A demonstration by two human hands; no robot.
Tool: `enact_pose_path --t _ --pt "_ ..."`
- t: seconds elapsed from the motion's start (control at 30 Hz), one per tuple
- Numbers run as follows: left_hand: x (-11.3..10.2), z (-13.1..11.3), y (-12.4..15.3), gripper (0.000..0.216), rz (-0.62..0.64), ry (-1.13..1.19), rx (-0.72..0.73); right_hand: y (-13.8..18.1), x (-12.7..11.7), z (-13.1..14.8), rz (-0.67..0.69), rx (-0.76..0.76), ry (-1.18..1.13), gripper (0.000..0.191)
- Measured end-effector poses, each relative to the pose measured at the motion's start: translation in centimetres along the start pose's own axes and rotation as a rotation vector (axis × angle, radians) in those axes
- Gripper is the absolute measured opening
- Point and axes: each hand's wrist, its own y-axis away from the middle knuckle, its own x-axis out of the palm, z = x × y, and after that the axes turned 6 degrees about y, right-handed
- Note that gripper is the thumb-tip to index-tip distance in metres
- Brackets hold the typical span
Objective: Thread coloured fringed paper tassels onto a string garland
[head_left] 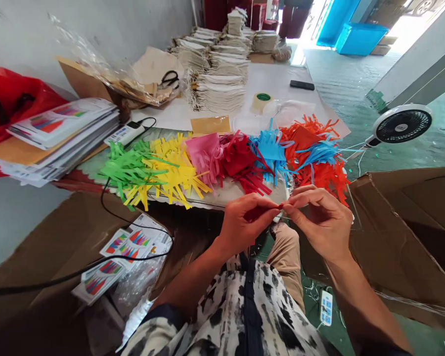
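Note:
My left hand (244,217) and my right hand (321,220) meet in front of the table edge. Thumb and forefinger of each are pinched on a small red piece (281,206), mostly hidden by the fingertips. Just beyond them lies a row of cut paper-fringe bundles: green (129,165), yellow (174,170), pink (203,153), dark red (241,155) and light blue (270,151). At the row's right end, orange fringe (332,178) lies around another blue bundle (321,152).
Stacks of pale bundles (220,94) fill the back of the table, beside a tape roll (262,101) and a black phone-like object (302,85). Scissors (169,78) lie on brown paper. A small fan (404,124) and cardboard boxes (404,217) stand at right. Printed sheets (63,123) are piled at left.

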Motion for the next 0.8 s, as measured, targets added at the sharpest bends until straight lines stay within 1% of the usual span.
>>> enact_pose_path --t 0.17,0.3,0.4,0.5,0.57,0.67,0.73,0.8 --pt "0.4 -0.3 0.4 0.007 -0.017 -0.067 0.081 1.2 -0.5 0.4 0.007 0.060 0.002 0.022" --pt "0.6 -0.5 0.8 0.006 0.036 -0.127 0.090 2.0 -0.6 0.9 0.005 0.091 0.015 0.016" --pt "0.9 -0.7 1.2 0.011 0.041 -0.107 0.015 2.8 -0.4 1.3 -0.025 0.106 0.070 0.010" --pt "1.2 -1.0 1.6 0.018 0.030 0.001 -0.122 3.4 -0.3 1.5 -0.066 0.103 0.128 0.010" --pt "1.4 -1.2 1.9 0.020 0.058 0.053 -0.182 3.6 -0.4 1.6 -0.085 0.100 0.147 0.009" --pt "1.5 -1.4 2.2 0.022 0.079 0.049 -0.225 3.8 -1.0 1.5 -0.104 0.114 0.149 0.010" --pt "1.6 -1.3 2.4 0.023 0.055 0.031 -0.247 3.8 -1.4 1.5 -0.119 0.122 0.137 0.013" --pt "1.8 -1.2 2.5 0.024 0.038 0.062 -0.283 4.0 -1.6 1.4 -0.114 0.137 0.128 0.014"
